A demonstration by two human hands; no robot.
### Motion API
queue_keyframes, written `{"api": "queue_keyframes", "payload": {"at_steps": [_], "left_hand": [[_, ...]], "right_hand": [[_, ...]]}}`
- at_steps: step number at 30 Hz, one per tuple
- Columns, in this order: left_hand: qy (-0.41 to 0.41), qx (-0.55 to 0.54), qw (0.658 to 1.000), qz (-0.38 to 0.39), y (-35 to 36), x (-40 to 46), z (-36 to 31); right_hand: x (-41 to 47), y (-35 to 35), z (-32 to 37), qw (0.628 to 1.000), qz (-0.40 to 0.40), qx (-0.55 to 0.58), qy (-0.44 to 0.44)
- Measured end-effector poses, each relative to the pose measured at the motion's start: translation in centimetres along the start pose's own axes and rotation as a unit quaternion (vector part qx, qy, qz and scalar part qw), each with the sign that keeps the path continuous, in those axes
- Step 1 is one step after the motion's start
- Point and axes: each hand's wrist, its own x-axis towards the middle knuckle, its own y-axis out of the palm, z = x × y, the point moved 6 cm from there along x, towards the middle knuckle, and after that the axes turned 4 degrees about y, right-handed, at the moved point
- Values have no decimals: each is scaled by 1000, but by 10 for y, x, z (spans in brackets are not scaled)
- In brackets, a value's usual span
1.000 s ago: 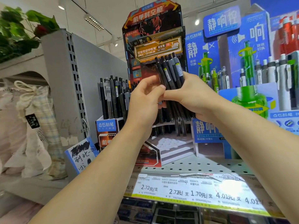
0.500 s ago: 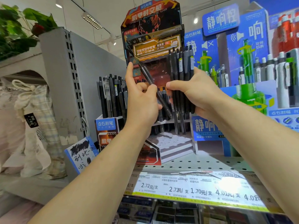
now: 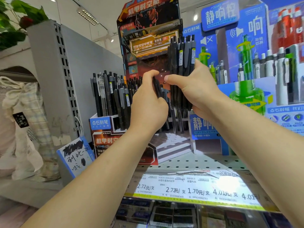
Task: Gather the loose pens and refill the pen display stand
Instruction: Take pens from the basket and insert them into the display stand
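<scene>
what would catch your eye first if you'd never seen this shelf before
At centre, the right hand grips a bundle of black pens held upright, while the left hand pinches a single black pen beside it. Behind them stands the red-and-black pen display stand, with a glaring price strip along the shelf edge below.

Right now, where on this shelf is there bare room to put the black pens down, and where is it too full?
Free: the grey perforated shelf strip between the orange-black cardboard display stand and the price label strip; also the stand's printed stepped base. Crowded: the stand's left compartment of upright black pens, and the blue display's white pens.
</scene>
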Motion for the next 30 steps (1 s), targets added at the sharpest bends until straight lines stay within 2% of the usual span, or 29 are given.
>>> {"api": "queue_keyframes", "payload": {"at_steps": [5,10,16,24,27,30], "left_hand": [[-1,39,999,28,3,0,0],[-10,0,1000,9,2,2,2],[17,18,1000,3,4,2,3],[3,23,1000,18,5,2,6],[-7,60,997,51,10,3,8],[-38,94,987,128,22,2,11]], "right_hand": [[-2,-2,1,1000,-8,0,-10],[0,0,-1,1000,15,8,8],[0,0,-1,1000,17,12,17],[1,0,-2,999,15,19,27],[2,-1,-4,999,13,17,26],[3,-1,-4,999,18,21,25]]}}
